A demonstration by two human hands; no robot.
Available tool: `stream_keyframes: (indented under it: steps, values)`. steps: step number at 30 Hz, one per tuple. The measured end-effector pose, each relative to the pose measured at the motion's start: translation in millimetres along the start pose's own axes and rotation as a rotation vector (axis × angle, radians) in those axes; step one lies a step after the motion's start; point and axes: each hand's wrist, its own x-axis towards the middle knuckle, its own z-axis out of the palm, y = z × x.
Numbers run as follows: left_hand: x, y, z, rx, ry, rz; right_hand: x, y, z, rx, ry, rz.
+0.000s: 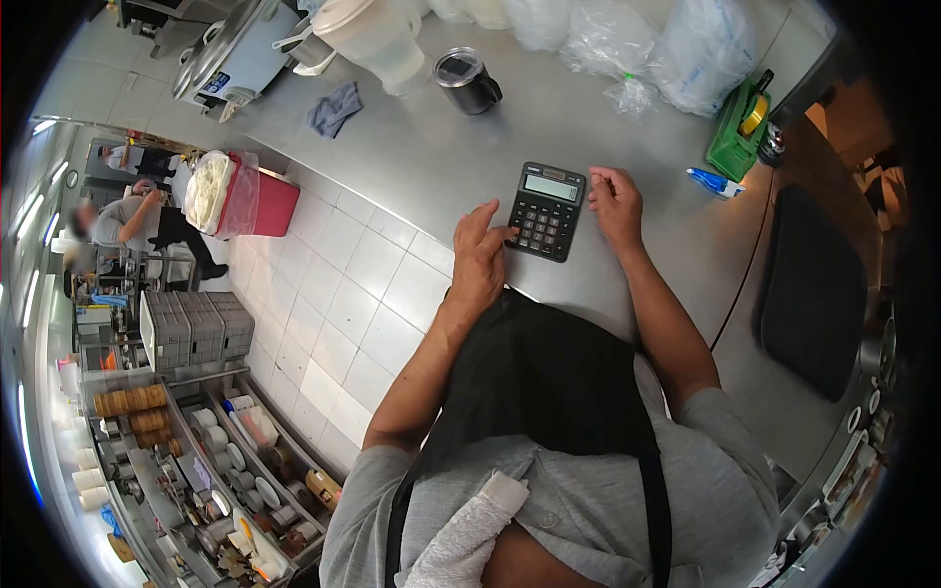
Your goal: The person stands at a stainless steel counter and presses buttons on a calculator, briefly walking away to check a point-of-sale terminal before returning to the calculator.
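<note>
A black calculator [546, 213] with a grey display lies on the steel table [412, 147], slightly tilted. My left hand [478, 257] is at its lower left corner, fingers apart, with one fingertip at the keys by the left edge. Just off the calculator's right side, my right hand [617, 208] rests on the table with its fingers curled together; whether anything small is between them cannot be made out.
Behind the calculator stand a dark tumbler [468, 82], a grey cloth [334, 110], a clear pitcher [377, 44] and plastic bags [701, 54]. At right are a green tape dispenser [735, 132] and a blue-white item [714, 182]. A person [132, 218] stands far left.
</note>
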Motion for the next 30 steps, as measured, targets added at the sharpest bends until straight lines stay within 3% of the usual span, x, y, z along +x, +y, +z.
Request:
stream_keyframes:
  steps: [30]
  values:
    - [5.3, 0.7, 0.8, -0.011, 0.043, -0.024, 0.7, 5.2, 0.3, -0.007, 0.016, -0.013]
